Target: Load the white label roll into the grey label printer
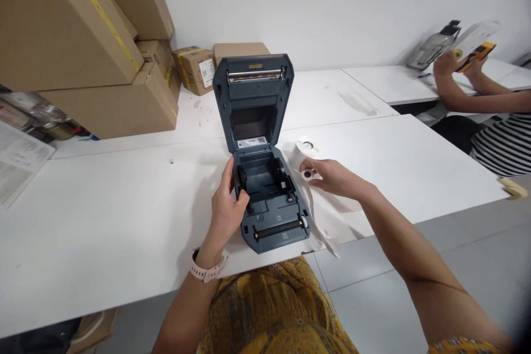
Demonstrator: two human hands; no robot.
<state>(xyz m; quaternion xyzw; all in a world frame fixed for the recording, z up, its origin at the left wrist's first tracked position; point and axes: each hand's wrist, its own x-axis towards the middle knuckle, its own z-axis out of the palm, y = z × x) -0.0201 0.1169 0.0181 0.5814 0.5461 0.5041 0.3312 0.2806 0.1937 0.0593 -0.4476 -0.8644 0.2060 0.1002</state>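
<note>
A dark grey label printer (265, 208) stands on the white table with its lid (254, 94) raised and its inside showing. My left hand (227, 207) grips the printer's left edge, thumb over the rim and fingers along the side wall. To the right of the printer, my right hand (334, 177) is closed on a small white roll (307, 175) with a dark core. Just behind that hand stands a larger white paper roll (306, 148). Crumpled white paper (332, 218) lies beside the printer and hangs over the table's front edge.
Cardboard boxes (112, 99) are stacked at the back left, with a small taped box (194, 69) beside them. A clear plastic bin (19, 163) sits at the far left. At the right, another person's hands (448, 66) hold a yellow-and-black device (477, 56) near a bottle (433, 47).
</note>
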